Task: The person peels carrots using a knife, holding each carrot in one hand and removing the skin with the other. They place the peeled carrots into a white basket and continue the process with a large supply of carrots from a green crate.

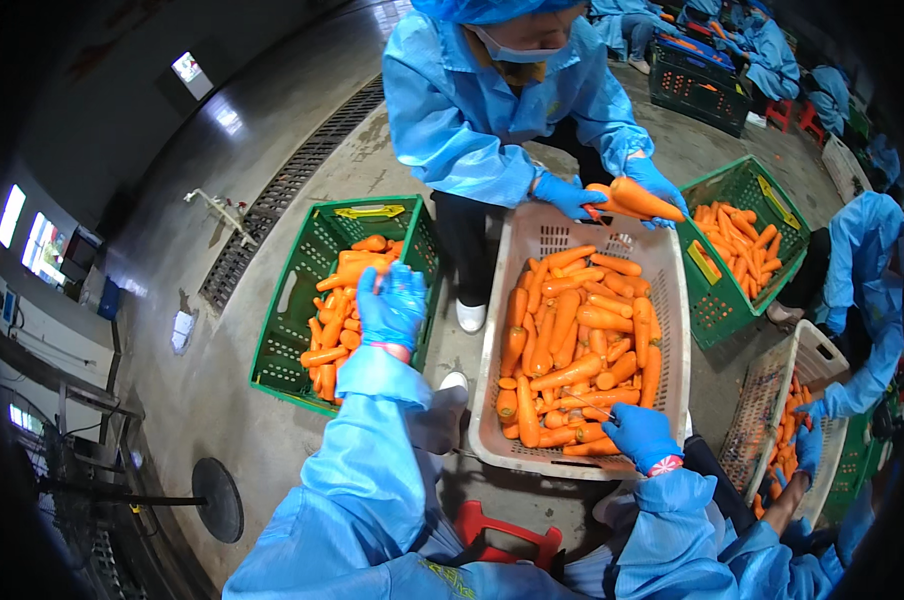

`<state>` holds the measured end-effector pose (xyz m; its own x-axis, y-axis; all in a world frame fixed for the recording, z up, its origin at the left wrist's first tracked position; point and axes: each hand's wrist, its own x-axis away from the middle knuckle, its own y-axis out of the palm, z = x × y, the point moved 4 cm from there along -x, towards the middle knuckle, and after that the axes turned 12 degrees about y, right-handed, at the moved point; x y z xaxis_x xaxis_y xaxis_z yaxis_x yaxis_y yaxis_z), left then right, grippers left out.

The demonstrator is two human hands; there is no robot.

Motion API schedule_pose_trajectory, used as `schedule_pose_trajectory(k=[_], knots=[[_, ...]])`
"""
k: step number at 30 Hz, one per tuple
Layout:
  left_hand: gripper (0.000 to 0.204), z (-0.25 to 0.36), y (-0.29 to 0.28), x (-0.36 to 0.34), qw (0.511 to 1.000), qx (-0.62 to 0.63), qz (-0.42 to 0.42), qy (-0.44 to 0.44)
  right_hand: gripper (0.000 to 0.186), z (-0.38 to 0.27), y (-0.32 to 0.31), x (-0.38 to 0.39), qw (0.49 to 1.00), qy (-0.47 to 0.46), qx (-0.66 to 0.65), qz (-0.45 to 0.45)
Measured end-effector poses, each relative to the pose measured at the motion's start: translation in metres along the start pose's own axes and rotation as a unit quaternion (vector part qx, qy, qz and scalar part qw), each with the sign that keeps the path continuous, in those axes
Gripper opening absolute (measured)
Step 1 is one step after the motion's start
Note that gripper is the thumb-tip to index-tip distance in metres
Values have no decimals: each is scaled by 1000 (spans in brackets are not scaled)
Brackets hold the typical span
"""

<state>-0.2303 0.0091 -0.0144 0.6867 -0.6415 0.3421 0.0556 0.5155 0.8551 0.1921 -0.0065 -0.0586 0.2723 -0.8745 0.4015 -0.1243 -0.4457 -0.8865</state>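
Observation:
My left hand (392, 303), in a blue glove, is raised over the green crate (259, 365) on the left, its fingers spread. A slightly blurred carrot (357, 268) lies by its fingertips, and I see no grip on it. More carrots (324, 356) fill part of that crate. My right hand (642, 436), also gloved, is closed at the near right rim of the pale crate (484, 420). From its fingers a thin knife (584, 402) points over the heap of carrots (564, 335); its handle is hidden in my hand.
Opposite sits a co-worker (492, 120) in blue, gloved hands holding carrots (644, 198) over the pale crate's far end. Another green crate (712, 300) stands right of it. A second worker (862, 290) reaches into a light crate (762, 420). A red stool (507, 535) is below me.

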Motion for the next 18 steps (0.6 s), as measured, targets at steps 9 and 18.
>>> schedule_pose_trajectory(k=[9, 18], knots=[[46, -78, 37, 70, 912, -53, -280, -296, 29, 32, -40, -17, 988, 66, -47, 133], [47, -137, 6, 88, 862, -259, -284, -330, 18, 48, -48, -5, 981, 102, -39, 163]])
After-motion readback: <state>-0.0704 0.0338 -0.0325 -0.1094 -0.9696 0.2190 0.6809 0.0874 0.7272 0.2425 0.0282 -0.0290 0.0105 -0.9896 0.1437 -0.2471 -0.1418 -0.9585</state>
